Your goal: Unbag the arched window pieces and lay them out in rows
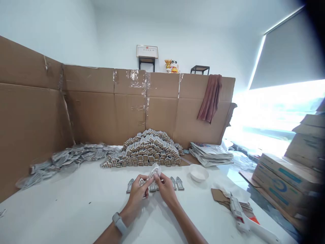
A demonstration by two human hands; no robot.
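My left hand [138,191], with a grey watch band at its wrist, is closed around a small pointed-arch piece [141,182] with a dark scroll pattern. Between both hands is a second patterned piece [155,171], apparently in a clear plastic sleeve. The fingers of my right hand [165,188] pinch it at the lower right, and my left fingertips touch its other side. Behind the hands, several grey arch-shaped pieces [179,183] lie in a row on the white table [96,203], partly hidden by my fingers.
A stacked heap of small pieces [152,149] stands at the back. Flat plastic-wrapped pieces [76,156] spread leftward. On the right are a white bowl [199,173], folded papers [210,154], a glue gun [237,210] on cardboard, and boxes [281,183]. Cardboard walls [96,112] enclose the back and left.
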